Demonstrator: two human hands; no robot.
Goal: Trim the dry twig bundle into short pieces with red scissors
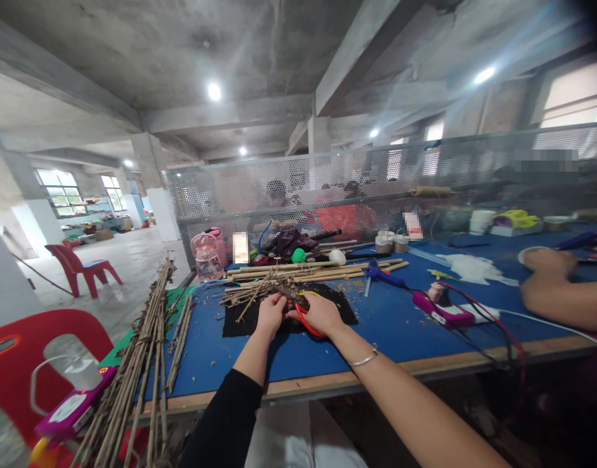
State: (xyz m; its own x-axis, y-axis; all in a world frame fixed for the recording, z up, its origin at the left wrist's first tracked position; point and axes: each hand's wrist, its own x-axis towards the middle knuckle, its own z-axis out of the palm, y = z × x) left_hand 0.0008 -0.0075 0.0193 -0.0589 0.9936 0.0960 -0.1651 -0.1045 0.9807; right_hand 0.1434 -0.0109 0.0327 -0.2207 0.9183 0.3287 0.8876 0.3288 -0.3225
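Note:
My right hand (323,313) is wrapped round a pair of pruning shears (305,320) with red and yellow handles, their dark jaws pointing toward my left hand. Fingers bent together, my left hand (270,315) pinches at a dry twig by the jaws; the exact piece is mostly hidden. Both hands are over a black cloth (344,311) on the blue tabletop (220,357). A loose heap of dry twigs (247,298) lies on the cloth just beyond my left hand.
Long sticks (147,351) overhang the table's left edge beside a red chair (15,364). Bamboo poles (356,270) lie behind the cloth. Rightward are a blue glue gun (386,276), a purple power strip (442,311) with cables, and a co-worker's arm (566,292). A perforated metal screen (230,195) stands behind.

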